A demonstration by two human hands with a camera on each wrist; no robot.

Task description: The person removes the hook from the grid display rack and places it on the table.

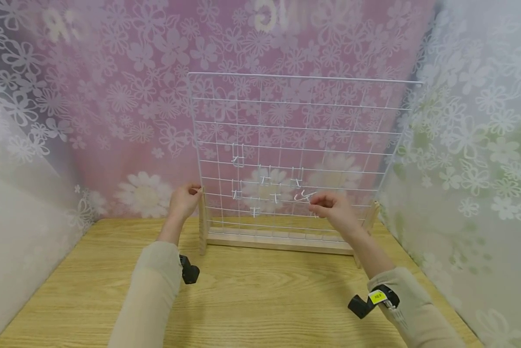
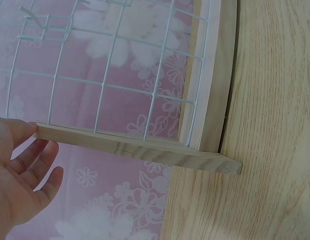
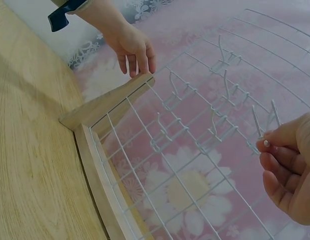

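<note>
Currently, the right hand is holding a white wire hook, which is lying a little right of the middle of the head frame. Its grip is pinching this hook between thumb and forefinger, while the other fingers are bending loosely below, as the right wrist view is showing.

The relation that seems to matter most is that of the hook's two prongs to the mesh. In the head frame, the hook is extending leftward from the grip, with its prongs pointing mainly to the upper left; in the right wrist view, they are pointing toward the top of the frame. The white wire grid panel is standing just behind the hook, but I cannot tell whether the prongs are touching it. Several hung hooks are hanging on the mesh further to the left, around the centre of the head frame.

The right hand is clearly being the nearer one. At the left edge of the panel, the left hand is pinching the upper end of the left wooden upright between thumb and forefinger. Below the mesh, a wooden base bar is running across, above the worktop.
</note>
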